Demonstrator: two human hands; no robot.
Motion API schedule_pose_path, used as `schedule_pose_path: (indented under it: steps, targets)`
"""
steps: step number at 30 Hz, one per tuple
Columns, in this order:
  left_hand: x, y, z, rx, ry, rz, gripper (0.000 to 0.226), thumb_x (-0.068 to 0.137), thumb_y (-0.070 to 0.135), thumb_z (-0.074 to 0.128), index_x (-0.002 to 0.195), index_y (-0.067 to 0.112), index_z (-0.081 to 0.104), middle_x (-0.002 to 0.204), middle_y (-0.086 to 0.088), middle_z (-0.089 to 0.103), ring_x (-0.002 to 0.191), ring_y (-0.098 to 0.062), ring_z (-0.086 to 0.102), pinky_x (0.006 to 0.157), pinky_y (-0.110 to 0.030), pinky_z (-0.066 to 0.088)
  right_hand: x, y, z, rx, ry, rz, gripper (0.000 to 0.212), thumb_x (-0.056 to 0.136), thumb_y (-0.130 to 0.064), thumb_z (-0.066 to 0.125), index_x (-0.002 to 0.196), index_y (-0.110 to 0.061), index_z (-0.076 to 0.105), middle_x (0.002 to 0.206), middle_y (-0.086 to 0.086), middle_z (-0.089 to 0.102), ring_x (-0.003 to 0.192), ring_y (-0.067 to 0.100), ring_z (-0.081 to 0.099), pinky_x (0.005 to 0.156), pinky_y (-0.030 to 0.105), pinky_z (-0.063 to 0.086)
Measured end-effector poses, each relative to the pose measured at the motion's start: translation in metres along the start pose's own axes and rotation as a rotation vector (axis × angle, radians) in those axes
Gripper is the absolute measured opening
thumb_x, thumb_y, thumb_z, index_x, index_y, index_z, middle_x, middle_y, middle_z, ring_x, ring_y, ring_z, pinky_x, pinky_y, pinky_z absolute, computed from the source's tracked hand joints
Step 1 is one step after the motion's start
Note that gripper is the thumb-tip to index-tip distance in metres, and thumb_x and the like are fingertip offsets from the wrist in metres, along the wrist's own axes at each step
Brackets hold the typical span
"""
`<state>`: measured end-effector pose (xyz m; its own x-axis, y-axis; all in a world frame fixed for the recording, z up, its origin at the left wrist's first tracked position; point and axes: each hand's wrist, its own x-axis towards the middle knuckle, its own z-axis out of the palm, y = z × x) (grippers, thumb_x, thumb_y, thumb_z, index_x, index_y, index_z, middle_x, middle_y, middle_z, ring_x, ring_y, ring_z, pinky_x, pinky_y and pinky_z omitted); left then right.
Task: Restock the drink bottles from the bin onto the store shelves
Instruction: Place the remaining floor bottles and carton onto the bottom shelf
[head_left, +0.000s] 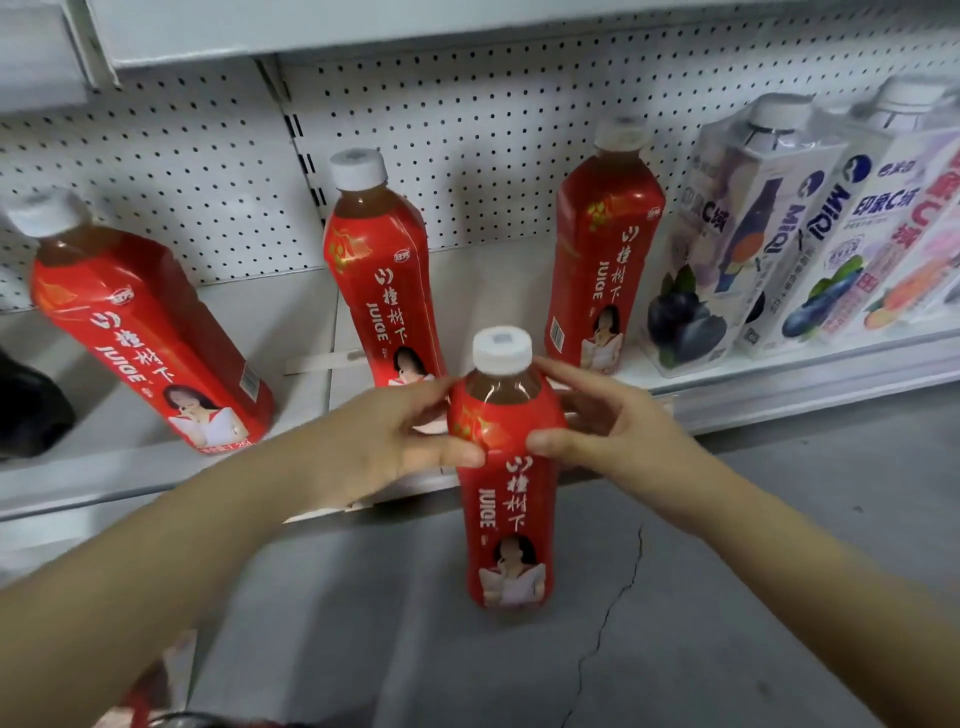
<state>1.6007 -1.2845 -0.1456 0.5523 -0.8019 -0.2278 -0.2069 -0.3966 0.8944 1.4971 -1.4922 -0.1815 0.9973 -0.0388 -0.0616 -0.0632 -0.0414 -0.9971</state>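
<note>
I hold one red juice bottle (506, 493) with a white cap upright in front of the low shelf (311, 332). My left hand (384, 441) grips its shoulder from the left and my right hand (613, 421) grips it from the right, thumbs across the front of the label. Three matching red bottles stand on the shelf: one at the left (150, 332), one in the middle (382, 270), one further right (602, 249). The bin is barely visible, only a red-and-dark edge (156, 701) at the bottom left.
Several white juice cartons (769, 234) with fruit pictures fill the right end of the shelf. A dark bottle (26, 410) stands at the far left. A perforated white back panel (467, 130) rises behind the shelf. The cracked grey floor (623, 649) lies below.
</note>
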Motion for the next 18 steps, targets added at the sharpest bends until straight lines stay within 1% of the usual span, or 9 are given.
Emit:
schedule_pose_path:
  steps: [2,4,6,7,9,11,13,15,18]
  targets:
    - [0.000,0.018,-0.006,-0.007,0.066,0.071,0.049,0.073,0.029,0.069,0.117,0.041,0.052,0.119,0.028,0.063,0.116,0.011,0.055,0.097,-0.012,0.045,0.006,-0.024,-0.008,-0.031,0.003,-0.087,0.062,0.063,-0.027,0.079,0.116,-0.047,0.054,0.108,-0.018,0.072,0.101,0.004,0.069,0.075,0.022,0.058]
    - [-0.001,0.035,-0.009,-0.032,0.157,0.132,0.050,0.070,0.033,0.068,0.116,0.043,0.053,0.118,0.024,0.066,0.112,0.006,0.059,0.095,-0.021,0.051,0.013,-0.045,-0.016,-0.056,0.007,-0.164,0.061,0.065,-0.025,0.076,0.118,-0.044,0.053,0.103,-0.022,0.073,0.099,0.002,0.069,0.074,0.020,0.057]
    - [0.000,0.048,-0.010,-0.070,0.239,0.215,0.050,0.069,0.030,0.067,0.116,0.040,0.054,0.115,0.021,0.068,0.108,0.005,0.061,0.088,-0.017,0.052,0.017,-0.063,-0.023,-0.080,-0.003,-0.227,0.066,0.066,-0.026,0.076,0.124,-0.043,0.052,0.111,-0.019,0.072,0.106,0.005,0.068,0.080,0.026,0.057]
    - [0.001,0.053,-0.009,-0.070,0.280,0.251,0.052,0.068,0.028,0.068,0.117,0.039,0.053,0.116,0.020,0.068,0.109,0.007,0.061,0.089,-0.015,0.050,0.019,-0.071,-0.026,-0.097,-0.017,-0.253,0.067,0.067,-0.026,0.076,0.126,-0.043,0.051,0.115,-0.019,0.070,0.110,0.005,0.066,0.084,0.027,0.056]
    - [0.003,0.059,-0.006,-0.072,0.350,0.299,0.062,0.071,0.023,0.069,0.126,0.038,0.044,0.122,0.021,0.062,0.111,0.012,0.056,0.091,-0.010,0.047,0.021,-0.083,-0.032,-0.127,-0.053,-0.304,0.067,0.069,-0.020,0.075,0.128,-0.043,0.051,0.119,-0.016,0.069,0.114,0.004,0.063,0.087,0.022,0.054]
    - [0.008,0.061,-0.005,-0.068,0.394,0.331,0.068,0.080,0.010,0.070,0.135,0.032,0.037,0.127,0.023,0.053,0.111,0.020,0.051,0.088,-0.005,0.044,0.026,-0.090,-0.036,-0.148,-0.069,-0.325,0.070,0.071,-0.016,0.074,0.133,-0.039,0.050,0.122,-0.013,0.068,0.116,0.003,0.062,0.088,0.021,0.053]
    - [0.014,0.061,-0.005,-0.036,0.422,0.336,0.072,0.085,0.005,0.070,0.145,0.022,0.034,0.135,0.018,0.050,0.118,0.017,0.047,0.095,-0.009,0.043,0.033,-0.091,-0.038,-0.164,-0.075,-0.324,0.076,0.075,-0.015,0.073,0.144,-0.030,0.044,0.133,-0.006,0.061,0.123,0.007,0.058,0.095,0.026,0.053]
    - [0.021,0.061,-0.003,-0.010,0.450,0.331,0.071,0.088,0.003,0.065,0.148,0.018,0.030,0.131,0.022,0.049,0.113,0.021,0.048,0.091,-0.006,0.043,0.042,-0.087,-0.039,-0.169,-0.077,-0.306,0.079,0.078,-0.016,0.072,0.149,-0.026,0.038,0.141,-0.003,0.055,0.128,0.010,0.055,0.101,0.033,0.050]
    - [0.028,0.056,0.001,-0.029,0.471,0.288,0.072,0.090,0.001,0.061,0.150,0.018,0.026,0.122,0.025,0.045,0.102,0.024,0.049,0.085,-0.003,0.044,0.051,-0.073,-0.042,-0.150,-0.084,-0.268,0.080,0.077,-0.018,0.073,0.149,-0.029,0.039,0.143,-0.005,0.054,0.129,0.009,0.053,0.104,0.038,0.049]
